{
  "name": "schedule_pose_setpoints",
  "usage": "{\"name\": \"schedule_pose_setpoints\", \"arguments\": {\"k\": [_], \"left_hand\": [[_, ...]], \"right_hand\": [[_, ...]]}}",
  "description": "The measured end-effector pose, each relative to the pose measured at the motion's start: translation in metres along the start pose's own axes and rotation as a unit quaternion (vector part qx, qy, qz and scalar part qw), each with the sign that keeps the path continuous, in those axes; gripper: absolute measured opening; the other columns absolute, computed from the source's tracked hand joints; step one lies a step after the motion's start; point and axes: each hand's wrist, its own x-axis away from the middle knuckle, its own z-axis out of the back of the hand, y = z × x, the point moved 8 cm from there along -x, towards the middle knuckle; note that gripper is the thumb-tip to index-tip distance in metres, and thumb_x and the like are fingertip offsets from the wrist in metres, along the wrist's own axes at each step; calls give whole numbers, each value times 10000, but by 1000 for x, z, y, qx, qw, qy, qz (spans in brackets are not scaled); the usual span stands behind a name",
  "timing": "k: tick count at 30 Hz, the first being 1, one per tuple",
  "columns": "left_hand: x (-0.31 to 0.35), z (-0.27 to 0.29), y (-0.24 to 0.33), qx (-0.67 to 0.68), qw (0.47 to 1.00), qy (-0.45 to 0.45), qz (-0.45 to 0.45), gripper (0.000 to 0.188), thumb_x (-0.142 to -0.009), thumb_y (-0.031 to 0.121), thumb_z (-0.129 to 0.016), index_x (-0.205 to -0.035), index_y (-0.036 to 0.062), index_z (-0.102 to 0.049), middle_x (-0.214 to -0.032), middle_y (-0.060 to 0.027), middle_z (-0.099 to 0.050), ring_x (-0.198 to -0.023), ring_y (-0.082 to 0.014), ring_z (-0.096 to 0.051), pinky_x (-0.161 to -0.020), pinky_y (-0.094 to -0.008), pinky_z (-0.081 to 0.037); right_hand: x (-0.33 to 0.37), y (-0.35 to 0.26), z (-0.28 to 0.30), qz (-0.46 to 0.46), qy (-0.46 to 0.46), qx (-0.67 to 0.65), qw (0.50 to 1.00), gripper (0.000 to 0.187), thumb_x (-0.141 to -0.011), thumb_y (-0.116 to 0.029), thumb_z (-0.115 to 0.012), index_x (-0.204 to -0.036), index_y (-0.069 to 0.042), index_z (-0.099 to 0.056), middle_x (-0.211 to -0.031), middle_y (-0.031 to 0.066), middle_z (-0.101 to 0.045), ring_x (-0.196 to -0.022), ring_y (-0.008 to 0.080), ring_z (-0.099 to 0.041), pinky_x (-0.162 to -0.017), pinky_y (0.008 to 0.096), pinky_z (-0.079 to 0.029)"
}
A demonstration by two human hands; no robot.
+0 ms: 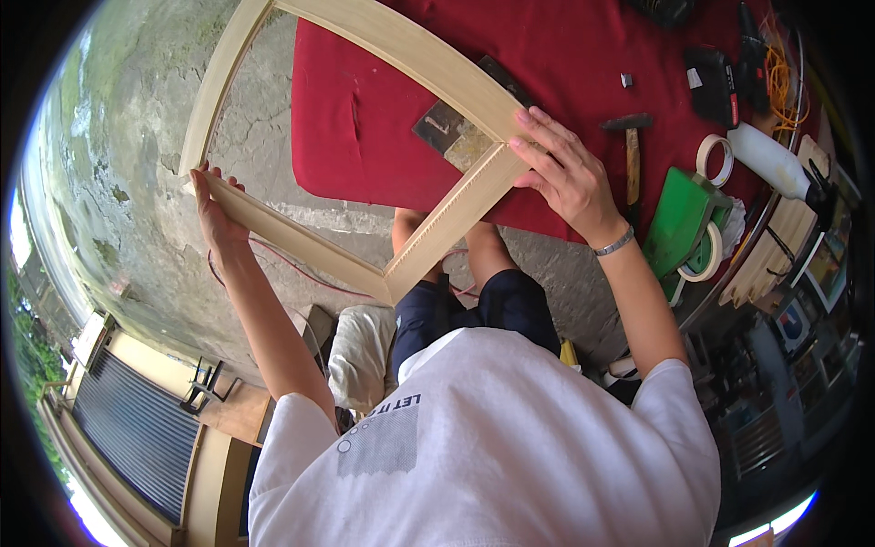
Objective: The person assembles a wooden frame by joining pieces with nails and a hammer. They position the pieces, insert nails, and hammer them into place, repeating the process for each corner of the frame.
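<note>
The beaded wooden frame [453, 223] spans the upper centre, held up partly over the red-draped table [565, 55]. The left hand [216, 210] grips its left corner, fingers curled behind; the right hand [574, 178] clasps the right corner, fingers laid across the joint. I'd bear both corners evenly so no joint gets twisted. The lowest corner overlaps the dark shorts [515, 305] at centre: mind that edge. A hammer [632, 164] and green tape dispenser [674, 214] crowd the right; the concrete floor [155, 237] at upper left looks roomier.
</note>
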Motion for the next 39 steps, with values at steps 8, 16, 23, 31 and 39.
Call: {"name": "schedule_pose_setpoints", "arguments": {"k": [8,16,23,31,39], "left_hand": [[-9,-4,9,18,999,-37,24,582,-997,528,-703,-1306,45,-603,-1135,-51,-651,-947,-219,-648,-829,-381,-572],[165,-209,52,-418,690,-171,-566,800,-727,342,-943,-1385,66,-581,-1423,-136,-612,-1355,-333,-557,-1169,-476,-402],[222,-329,-46,-501,506,-505,-487,1220,-548,634,-914,-1584,200,-440,-1641,-95,-395,-1568,-327,-303,-1287,-567,-230],[228,-330,-56,-498,527,-483,-491,1094,-576,584,-894,-1531,219,-504,-1582,-61,-462,-1570,-303,-311,-1286,-586,-218],[229,-331,-61,-512,550,-456,-477,983,-623,541,-893,-1493,243,-549,-1581,-19,-481,-1579,-289,-302,-1272,-626,-218]], "right_hand": [[2,5,-1,46,26,27,998,453,-839,-230,-817,-1260,-104,-708,-1478,90,-621,-1377,302,-583,-1107,435,-556],[2,7,-1,64,31,32,997,406,-857,-235,-798,-1233,-106,-718,-1456,82,-638,-1371,295,-588,-1104,437,-560],[-1,5,0,74,25,33,996,380,-846,-240,-797,-1196,-107,-731,-1447,74,-638,-1365,295,-590,-1105,452,-558],[-1,7,4,70,19,36,997,350,-831,-231,-796,-1154,-99,-768,-1424,61,-652,-1360,269,-595,-1115,443,-545],[0,8,7,43,44,-33,998,488,-843,-231,-825,-1275,-78,-658,-1404,82,-658,-1347,288,-602,-1118,451,-533]]}}
